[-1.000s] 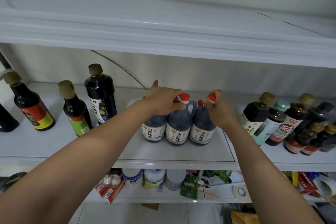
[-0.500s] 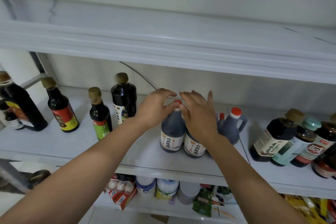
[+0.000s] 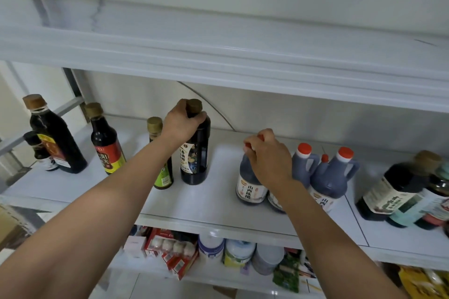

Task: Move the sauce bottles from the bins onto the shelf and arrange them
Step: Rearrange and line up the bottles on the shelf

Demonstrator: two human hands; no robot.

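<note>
On the white shelf (image 3: 206, 204) my left hand (image 3: 181, 122) grips the neck of a tall dark bottle (image 3: 195, 160) with a brown cap and a blue patterned label. My right hand (image 3: 269, 155) holds the red-capped top of a small dark vinegar jug (image 3: 247, 187) at the left of a cluster of red-capped jugs (image 3: 332, 175). A slim bottle with a green label (image 3: 162, 175) stands just left of the tall bottle, partly behind my left forearm.
Left on the shelf stand a red-and-yellow-labelled bottle (image 3: 105, 145) and a big dark bottle (image 3: 54, 138) with a small one beside it. Dark bottles (image 3: 398, 189) crowd the right end. An upper shelf (image 3: 218, 56) hangs overhead. Tubs and packets (image 3: 233, 250) fill the shelf below.
My left hand has left the vinegar jugs and moved left to grip the tall brown-capped bottle. My right hand stayed on the jugs, now curled round one top. The view shifted left.
</note>
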